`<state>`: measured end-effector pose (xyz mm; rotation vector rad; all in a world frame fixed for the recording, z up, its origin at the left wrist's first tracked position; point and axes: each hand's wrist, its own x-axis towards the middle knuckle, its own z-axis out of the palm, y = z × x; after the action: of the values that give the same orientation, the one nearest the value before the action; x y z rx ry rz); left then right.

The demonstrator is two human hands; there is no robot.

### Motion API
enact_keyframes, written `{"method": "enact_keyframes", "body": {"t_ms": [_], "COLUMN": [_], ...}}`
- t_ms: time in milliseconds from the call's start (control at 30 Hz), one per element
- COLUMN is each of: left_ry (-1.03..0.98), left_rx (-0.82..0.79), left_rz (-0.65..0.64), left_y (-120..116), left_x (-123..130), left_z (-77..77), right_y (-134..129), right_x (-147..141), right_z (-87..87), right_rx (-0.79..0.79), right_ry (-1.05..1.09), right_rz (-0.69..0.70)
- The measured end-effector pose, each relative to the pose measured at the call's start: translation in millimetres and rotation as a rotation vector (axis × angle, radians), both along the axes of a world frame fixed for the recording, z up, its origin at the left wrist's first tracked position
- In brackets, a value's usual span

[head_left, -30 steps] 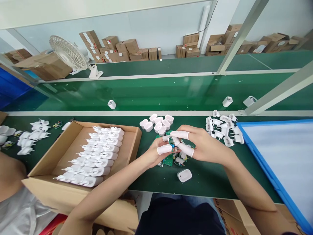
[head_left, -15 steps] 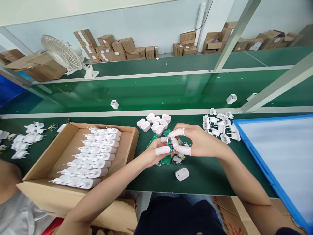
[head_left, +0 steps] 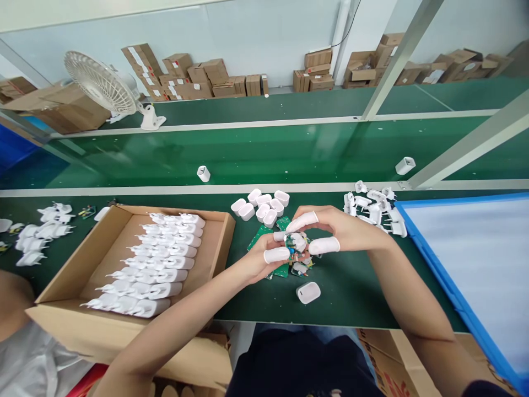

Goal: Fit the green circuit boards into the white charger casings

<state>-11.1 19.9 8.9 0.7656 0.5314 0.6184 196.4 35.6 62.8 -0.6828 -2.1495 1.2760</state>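
Note:
My left hand [head_left: 264, 258], with white finger covers, grips a small circuit board [head_left: 296, 241] that carries a white part and a blue component. My right hand [head_left: 334, 230] is at the board's right side, thumb and finger apart; whether a fingertip touches the board I cannot tell. Beneath lie green circuit boards [head_left: 281, 270], partly hidden. A white housing [head_left: 308, 293] rests on the table nearer to me. Behind my hands sits a group of white housings [head_left: 263, 212]. White plug pieces [head_left: 375, 212] lie in a pile to the right.
An open cardboard box [head_left: 223, 237] at the left holds rows of white adapters. At the right lies a blue-rimmed tray [head_left: 467, 309]. White housings [head_left: 203, 173] stand on the moving-looking green strip behind. Another person's arm [head_left: 14, 303] shows at far left.
My right hand's fingers have opened and drawn slightly right from the board, uncovering its white part. The housings on the green strip behind have shifted right.

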Motion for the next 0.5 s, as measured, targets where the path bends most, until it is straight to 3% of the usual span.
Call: {"method": "enact_keyframes", "body": {"t_ms": [100,267,500], "left_ry": [0.014,0.007,-0.030], "left_rx": [0.015,0.044,-0.098], "left_rz": [-0.026,-0.023,0.014], "left_y": [0,1,7], "left_x": [0,-1,-3], "left_z": [-0.2,-0.1,4.1], "right_y": [7,10,10], "right_x": [-2,-12,-8], "right_z": [-8.7,-17.4,-16.2], "right_rx": [-0.183,-0.332,-0.238], "right_ry": [0.124,0.249,0.233], "right_rz": [0.074,0.062,-0.043]}}
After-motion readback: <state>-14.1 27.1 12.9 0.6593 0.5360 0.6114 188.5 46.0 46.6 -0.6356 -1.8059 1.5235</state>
